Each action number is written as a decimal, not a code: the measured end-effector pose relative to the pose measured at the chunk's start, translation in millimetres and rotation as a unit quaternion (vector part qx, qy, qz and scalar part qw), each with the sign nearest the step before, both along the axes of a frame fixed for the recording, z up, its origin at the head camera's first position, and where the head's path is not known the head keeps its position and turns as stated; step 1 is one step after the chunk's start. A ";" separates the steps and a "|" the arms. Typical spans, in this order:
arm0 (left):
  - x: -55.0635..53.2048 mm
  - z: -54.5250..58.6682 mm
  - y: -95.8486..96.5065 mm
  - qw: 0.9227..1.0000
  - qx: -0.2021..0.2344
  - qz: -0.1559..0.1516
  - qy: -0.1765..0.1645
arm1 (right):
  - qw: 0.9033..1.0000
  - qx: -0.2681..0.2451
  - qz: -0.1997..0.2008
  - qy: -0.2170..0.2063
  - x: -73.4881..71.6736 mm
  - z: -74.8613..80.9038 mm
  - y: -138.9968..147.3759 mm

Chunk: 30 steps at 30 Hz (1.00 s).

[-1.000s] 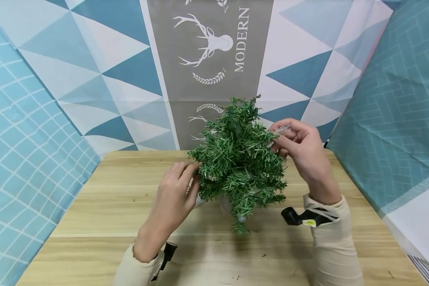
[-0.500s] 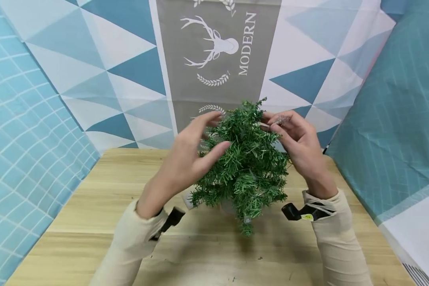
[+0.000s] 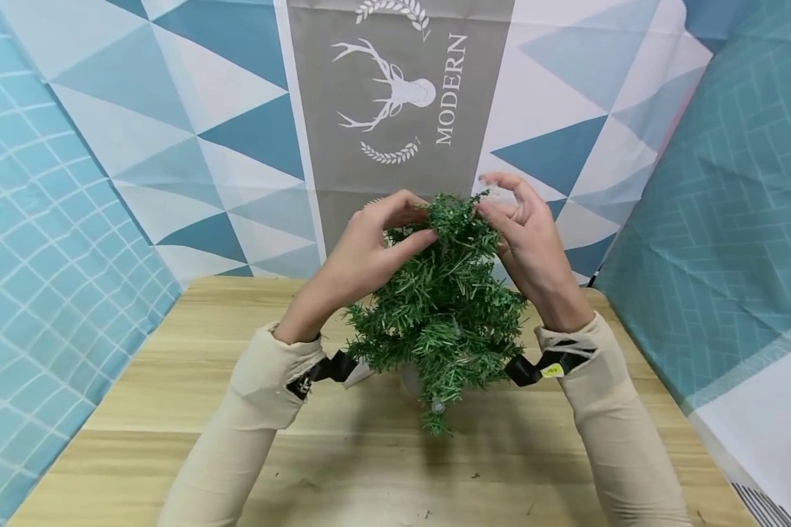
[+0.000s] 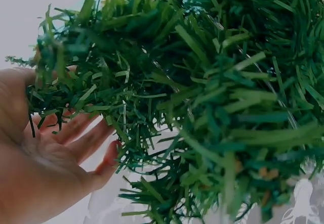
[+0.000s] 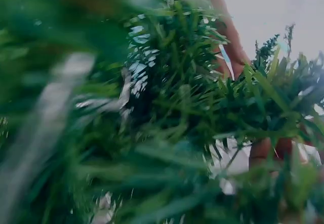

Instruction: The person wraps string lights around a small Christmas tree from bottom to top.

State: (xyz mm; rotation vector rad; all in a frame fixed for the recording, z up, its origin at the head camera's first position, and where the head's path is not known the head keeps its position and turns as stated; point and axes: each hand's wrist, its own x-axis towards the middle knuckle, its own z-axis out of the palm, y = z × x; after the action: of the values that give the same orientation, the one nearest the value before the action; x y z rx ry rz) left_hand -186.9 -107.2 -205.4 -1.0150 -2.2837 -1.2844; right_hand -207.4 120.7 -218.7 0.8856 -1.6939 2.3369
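— What have you got hold of?

— A small artificial tree (image 3: 440, 307), standing on the wooden table (image 3: 171, 395) between my wrists. My left hand (image 3: 369, 252) has thumb and fingers curled round the sprigs at its tip; my right hand (image 3: 524, 234) pinches something small and clear, possibly part of a light string (image 3: 494, 192), right against the same tip. I cannot make that piece out well.

— How does the tree handle?

— My guess is light and top-heavy, with wiry branches that bend and stay bent. The needles look soft and shed bits. I'd grip a branch stem, not the needle ends.

— And where does it sit to your grip?

— Its crown is between my fingertips; the rest spreads below my palms.
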 end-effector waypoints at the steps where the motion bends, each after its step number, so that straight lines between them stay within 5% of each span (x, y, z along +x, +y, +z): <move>1: -0.7 0.1 0.1 1.000 -0.001 -0.003 0.002 | 1.000 -0.010 0.002 -0.007 -1.8 2.0 -2.5; 8: -5.0 -0.6 -1.9 1.000 -0.007 -0.005 -0.001 | 0.999 0.018 -0.028 0.041 -7.5 3.2 -12.1; 13: -2.6 3.7 -3.8 1.000 -0.008 0.011 0.005 | 0.993 0.077 0.094 0.005 -14.1 14.3 -2.9; 20: 0.6 6.6 -0.4 0.999 -0.012 0.027 0.017 | 0.955 0.142 0.260 -0.032 -40.3 33.0 2.1; 30: -1.2 4.1 4.6 0.999 -0.004 0.030 0.036 | 0.920 0.178 0.351 -0.005 -58.6 39.3 5.1</move>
State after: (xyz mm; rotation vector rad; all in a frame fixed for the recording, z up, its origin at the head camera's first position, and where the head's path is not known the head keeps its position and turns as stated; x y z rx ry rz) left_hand -188.1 -102.6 -201.3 -0.9721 -2.2488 -1.1957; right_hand -266.0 125.9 -179.5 1.8094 -2.1052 2.4265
